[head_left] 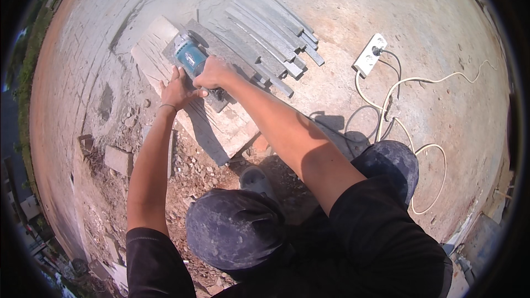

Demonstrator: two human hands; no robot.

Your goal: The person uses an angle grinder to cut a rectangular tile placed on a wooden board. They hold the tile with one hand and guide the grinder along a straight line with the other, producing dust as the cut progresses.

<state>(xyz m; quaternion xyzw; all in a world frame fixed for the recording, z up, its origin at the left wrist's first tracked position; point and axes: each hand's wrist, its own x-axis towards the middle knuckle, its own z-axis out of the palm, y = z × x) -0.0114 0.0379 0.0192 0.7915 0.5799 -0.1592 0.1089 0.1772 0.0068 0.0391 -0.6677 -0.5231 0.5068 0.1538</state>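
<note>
In my right hand the grinder has a smooth teal plastic housing, its front end dull grey like metal. The slab below looks like matt grey stone, as do the dusty strips; the pale board is scored and rough — wood or stone, I can't tell. My trousers are dust-smeared cloth, the power strip smooth white plastic, the ground gritty and matt.
</note>
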